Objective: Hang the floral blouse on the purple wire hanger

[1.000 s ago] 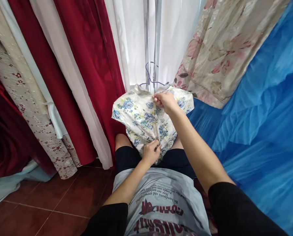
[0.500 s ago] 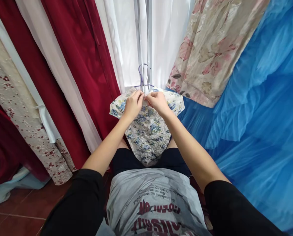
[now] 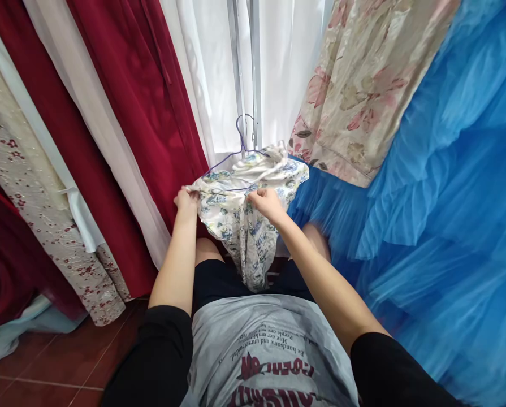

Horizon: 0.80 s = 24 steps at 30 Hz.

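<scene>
A white blouse with blue and green flowers (image 3: 225, 217) hangs in front of me on a thin purple hanger (image 3: 241, 133). Its front is pulled apart at the neck, and the hanger's left arm and lower bar show through the gap. My left hand (image 3: 187, 200) is closed on the blouse's edge by the left shoulder end of the hanger. Near the middle, my right hand (image 3: 267, 203) pinches the front opening's edge close to the hanger's lower bar. The lower part of the blouse hangs bunched between my knees.
Dark red cloth (image 3: 151, 113) and a pale embroidered garment (image 3: 44, 215) hang at left. White fabric (image 3: 212, 62) and metal poles (image 3: 255, 73) stand behind the hanger. To the right hang a beige floral garment (image 3: 358, 102) and blue tulle (image 3: 448, 226). Red tiles (image 3: 78, 362) cover the floor.
My left hand has moved left and down from the collar, drawing the blouse's left side open. My right hand has come slightly down. The hanger's left arm is now exposed.
</scene>
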Each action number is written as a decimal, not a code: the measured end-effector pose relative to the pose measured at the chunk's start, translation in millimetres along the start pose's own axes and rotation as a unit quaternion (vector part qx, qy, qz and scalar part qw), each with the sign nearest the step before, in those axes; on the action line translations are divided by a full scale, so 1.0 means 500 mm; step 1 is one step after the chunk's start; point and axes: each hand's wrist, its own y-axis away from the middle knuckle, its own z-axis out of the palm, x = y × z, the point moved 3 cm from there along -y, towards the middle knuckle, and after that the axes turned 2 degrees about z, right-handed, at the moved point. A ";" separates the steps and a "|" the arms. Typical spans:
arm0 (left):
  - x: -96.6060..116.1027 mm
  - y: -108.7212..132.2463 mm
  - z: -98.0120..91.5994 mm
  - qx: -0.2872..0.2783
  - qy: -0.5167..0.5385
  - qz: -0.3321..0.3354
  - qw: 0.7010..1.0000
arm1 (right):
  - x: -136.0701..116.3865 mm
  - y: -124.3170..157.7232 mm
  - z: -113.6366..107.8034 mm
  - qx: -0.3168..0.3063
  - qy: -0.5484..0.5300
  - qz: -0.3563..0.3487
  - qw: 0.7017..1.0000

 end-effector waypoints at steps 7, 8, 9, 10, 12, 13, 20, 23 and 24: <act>-0.194 0.188 -0.070 0.055 0.030 -0.159 0.985 | 0.108 0.073 -0.052 0.098 -0.184 0.067 0.976; -0.208 0.219 -0.070 0.041 0.041 -0.167 0.984 | 0.130 0.086 -0.069 0.128 -0.200 0.072 0.969; -0.216 0.250 -0.068 0.025 0.053 -0.171 0.984 | 0.151 0.099 -0.085 0.159 -0.213 0.075 0.961; -0.220 0.278 -0.062 0.009 0.067 -0.171 0.983 | 0.170 0.110 -0.098 0.186 -0.222 0.077 0.954; -0.212 0.329 -0.037 -0.053 0.092 -0.155 0.982 | 0.199 0.127 -0.115 0.224 -0.231 0.077 0.944; -0.202 0.352 -0.018 -0.103 0.094 -0.137 0.981 | 0.206 0.134 -0.117 0.234 -0.233 0.077 0.941; -0.115 0.431 0.077 -0.337 -0.104 0.099 0.930 | 0.147 0.166 -0.057 -0.128 -0.117 0.040 0.984; -0.120 0.434 0.063 -0.439 -0.192 0.081 0.874 | 0.103 0.188 -0.083 -0.211 -0.079 0.065 0.972; -0.131 0.439 0.049 -0.490 -0.213 0.033 0.845 | 0.087 0.193 -0.102 -0.239 -0.058 0.072 0.967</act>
